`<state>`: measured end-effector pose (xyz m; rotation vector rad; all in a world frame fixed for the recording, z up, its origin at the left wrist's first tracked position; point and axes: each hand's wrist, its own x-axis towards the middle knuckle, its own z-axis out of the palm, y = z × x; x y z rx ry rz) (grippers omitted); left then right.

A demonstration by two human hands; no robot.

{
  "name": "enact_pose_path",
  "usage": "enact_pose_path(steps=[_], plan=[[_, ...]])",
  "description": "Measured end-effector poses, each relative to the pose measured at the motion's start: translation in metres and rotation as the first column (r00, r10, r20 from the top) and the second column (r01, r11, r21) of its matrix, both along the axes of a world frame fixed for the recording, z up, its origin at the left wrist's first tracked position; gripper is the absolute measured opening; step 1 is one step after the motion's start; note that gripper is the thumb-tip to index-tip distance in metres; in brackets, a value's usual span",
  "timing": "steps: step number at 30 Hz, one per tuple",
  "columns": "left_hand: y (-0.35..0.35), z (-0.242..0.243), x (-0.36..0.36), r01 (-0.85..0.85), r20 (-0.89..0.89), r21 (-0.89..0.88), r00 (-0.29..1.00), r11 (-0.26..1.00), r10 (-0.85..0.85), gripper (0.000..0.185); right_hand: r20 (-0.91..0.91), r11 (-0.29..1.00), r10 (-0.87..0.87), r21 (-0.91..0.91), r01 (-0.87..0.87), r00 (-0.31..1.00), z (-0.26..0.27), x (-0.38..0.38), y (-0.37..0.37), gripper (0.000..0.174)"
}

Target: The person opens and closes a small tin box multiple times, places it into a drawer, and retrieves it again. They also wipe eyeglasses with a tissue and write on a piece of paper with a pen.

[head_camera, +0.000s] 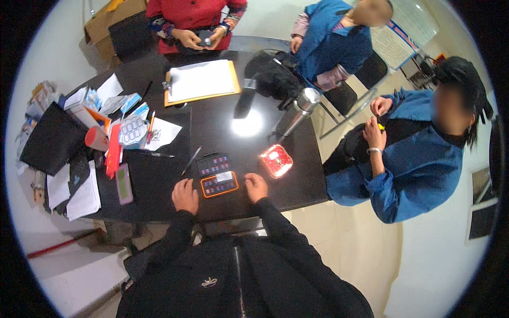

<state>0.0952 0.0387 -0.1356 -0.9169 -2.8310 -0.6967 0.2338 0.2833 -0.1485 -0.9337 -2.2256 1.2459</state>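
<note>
My left hand [185, 195] rests on the dark table [159, 202], just left of an opened memory-card case [219, 185] with an orange rim. Small cards sit in rows in both halves of the case, and a pale label or card lies near its hinge. To the right of the case, my right hand [255, 187] rests on the table with its fingers loosely curled; whether it holds something small cannot be told. A pen [192, 160] lies beyond my left hand. Up and right of my right hand is a shiny red square box [276, 161].
A steel thermos [298, 112], a black bag [272, 73] and a clipboard with paper [203, 81] stand or lie farther back. Papers, a red-and-white cup [96, 138] and a calculator [124, 183] crowd the left. One person [413, 159] sits at the right; two others are across the table.
</note>
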Motion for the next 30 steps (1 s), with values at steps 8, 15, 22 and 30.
enact_pose_path(steps=[8, 15, 22, 30], plan=[[0.002, 0.006, 0.002, -0.023, -0.024, -0.016, 0.999, 1.000, 0.023, 0.043, 0.007, 0.999, -0.002, -0.053, 0.002, 1.000, -0.007, 0.000, 0.002, 0.016], [0.002, 0.003, 0.003, -0.031, -0.048, 0.013, 0.998, 0.999, 0.032, 0.043, 0.012, 1.000, 0.015, -0.009, -0.015, 1.000, -0.022, 0.002, 0.005, 0.016], [0.002, 0.001, 0.002, -0.020, 0.006, -0.017, 1.000, 1.000, 0.020, 0.041, -0.015, 0.999, 0.029, 0.019, -0.029, 0.999, -0.023, 0.002, 0.006, 0.017], [0.001, 0.003, 0.003, -0.014, 0.036, -0.036, 0.999, 0.999, 0.015, 0.041, -0.018, 0.998, 0.014, 0.065, -0.013, 1.000, -0.015, 0.003, 0.002, 0.014]])
